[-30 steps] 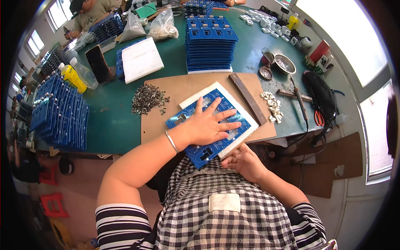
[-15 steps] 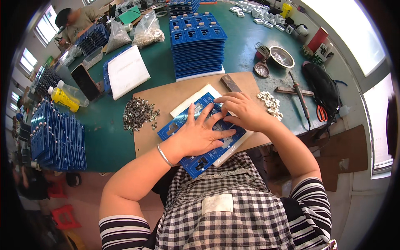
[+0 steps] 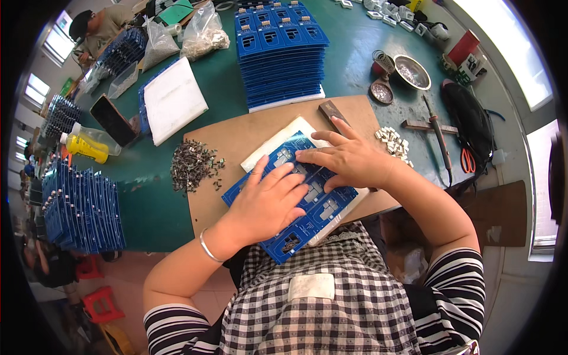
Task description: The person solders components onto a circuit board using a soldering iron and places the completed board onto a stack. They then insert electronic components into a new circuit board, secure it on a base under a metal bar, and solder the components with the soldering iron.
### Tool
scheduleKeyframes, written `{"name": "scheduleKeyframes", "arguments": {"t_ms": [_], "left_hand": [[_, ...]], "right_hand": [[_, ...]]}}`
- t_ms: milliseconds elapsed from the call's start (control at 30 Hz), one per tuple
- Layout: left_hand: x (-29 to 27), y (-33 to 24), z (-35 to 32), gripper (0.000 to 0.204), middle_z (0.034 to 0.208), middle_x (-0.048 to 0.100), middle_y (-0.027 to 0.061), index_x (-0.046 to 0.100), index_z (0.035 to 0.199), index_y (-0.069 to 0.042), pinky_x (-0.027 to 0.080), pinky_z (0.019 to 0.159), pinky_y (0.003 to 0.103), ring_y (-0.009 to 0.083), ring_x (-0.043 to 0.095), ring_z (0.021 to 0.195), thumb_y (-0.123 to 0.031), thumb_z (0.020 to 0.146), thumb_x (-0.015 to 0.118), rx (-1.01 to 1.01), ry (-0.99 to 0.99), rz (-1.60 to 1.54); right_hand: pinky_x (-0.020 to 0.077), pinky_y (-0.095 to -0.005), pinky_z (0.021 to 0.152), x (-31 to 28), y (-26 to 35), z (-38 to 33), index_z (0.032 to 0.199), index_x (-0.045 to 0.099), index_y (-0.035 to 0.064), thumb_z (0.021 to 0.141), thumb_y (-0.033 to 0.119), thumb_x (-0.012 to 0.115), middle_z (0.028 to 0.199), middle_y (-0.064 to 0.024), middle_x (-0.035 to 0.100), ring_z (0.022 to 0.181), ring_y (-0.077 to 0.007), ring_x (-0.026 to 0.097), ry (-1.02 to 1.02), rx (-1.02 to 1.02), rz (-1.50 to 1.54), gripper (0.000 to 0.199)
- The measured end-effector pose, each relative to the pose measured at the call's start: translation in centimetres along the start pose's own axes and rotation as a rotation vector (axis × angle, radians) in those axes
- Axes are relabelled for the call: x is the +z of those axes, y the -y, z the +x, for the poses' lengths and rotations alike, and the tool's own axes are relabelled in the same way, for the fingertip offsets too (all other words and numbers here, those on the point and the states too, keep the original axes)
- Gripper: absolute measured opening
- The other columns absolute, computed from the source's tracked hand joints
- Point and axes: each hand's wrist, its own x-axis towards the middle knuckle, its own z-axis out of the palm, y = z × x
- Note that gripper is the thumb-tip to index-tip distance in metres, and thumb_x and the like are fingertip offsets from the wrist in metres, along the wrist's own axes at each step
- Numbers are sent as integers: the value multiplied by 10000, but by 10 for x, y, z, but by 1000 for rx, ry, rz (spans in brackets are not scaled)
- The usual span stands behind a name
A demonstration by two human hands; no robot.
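A blue circuit board panel with rows of cut-outs lies slantwise on a white foam pad, its lower corner reaching over my checked apron. My left hand rests across the panel's left part, palm down, fingers stretched and slightly apart. Over the upper right part is my right hand, its fingers extended with the tips on or close to the board and the thumb apart. Neither hand visibly grips anything. Small dark components are heaped to the left, and small white connectors are piled to the right.
Under the pad is a brown board. Tall blue panels are stacked behind it, with more at left. A soldering iron, orange-handled scissors, and a metal bowl stand right. A phone leans left.
My left hand has slid a little down and left, fingers closer together. My right hand has spread its fingers and drawn apart from the left, uncovering the panel's middle. The view has shifted slightly.
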Motion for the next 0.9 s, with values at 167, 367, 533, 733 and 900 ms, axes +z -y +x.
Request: {"name": "scheduleKeyframes", "arguments": {"t_ms": [167, 367, 533, 733, 900], "left_hand": [[7, 2, -7, 386, 1261, 619, 79, 682, 1174, -71, 355, 1096, 542, 295, 518, 1238, -310, 872, 683, -20, -153, -11], [7, 2, -6, 355, 1291, 605, 83, 664, 1207, -80, 340, 1113, 550, 313, 512, 1261, -250, 896, 660, -39, -134, -52], [12, 4, -8, 353, 1263, 614, 81, 660, 1200, -77, 346, 1107, 547, 311, 515, 1252, -253, 894, 667, -17, -169, -63], [18, 6, -11, 352, 1259, 624, 79, 671, 1188, -78, 349, 1101, 543, 300, 518, 1247, -267, 891, 671, -26, -227, -70], [17, 6, -8, 361, 1261, 617, 80, 664, 1198, -77, 349, 1097, 543, 297, 515, 1247, -252, 883, 670, -17, -184, -49]], "right_hand": [[192, -503, 1216, 5, 0, -1, 1431, 496, 225, 721, 389, 813, 1359, -58, 594, 1404, -237, 404, -50, -2, 16, 795], [407, -499, 981, 9, -6, -24, 1332, 543, 135, 835, 360, 729, 1225, -117, 640, 1191, -271, 568, -318, 558, 22, 576], [427, -440, 850, 28, -5, -37, 1254, 576, 93, 871, 410, 670, 981, -124, 706, 899, -291, 668, -114, 757, -163, 505], [425, -414, 858, 21, -3, -29, 1190, 626, 63, 857, 363, 675, 811, -138, 719, 754, -303, 681, -331, 675, -40, 451], [421, -396, 857, 0, 41, -29, 1140, 653, 57, 849, 347, 673, 794, -138, 718, 722, -305, 680, -336, 516, 167, 411]]}}
